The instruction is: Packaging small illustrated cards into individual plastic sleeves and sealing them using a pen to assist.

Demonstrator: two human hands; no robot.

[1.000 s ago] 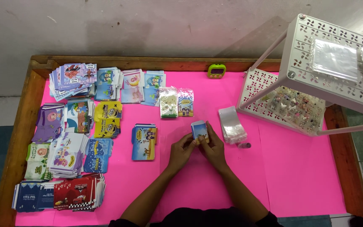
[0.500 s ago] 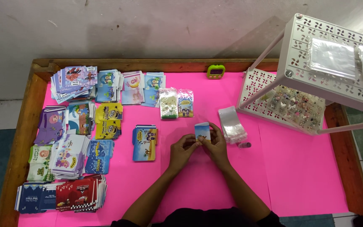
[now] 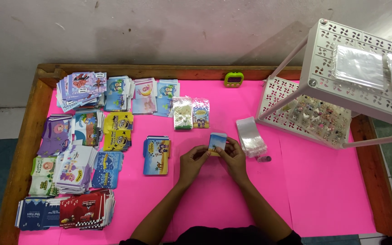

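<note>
While both hands meet over the middle of the pink bench (image 3: 332,190), the left hand (image 3: 192,159) and the right hand (image 3: 235,156) pinch a small blue card (image 3: 217,142) between their fingertips, holding it up just above the surface; a stack of clear plastic sleeves (image 3: 250,136) lies just beside the right hand, with a small dark object (image 3: 264,159) near it; a short pile of blue and yellow cards (image 3: 156,155) sits near the left hand; many more card piles (image 3: 75,149) cover the bench's left side; a green timer (image 3: 233,79) rests by the far edge; a white perforated rack (image 3: 341,59) stands at the right.
</note>
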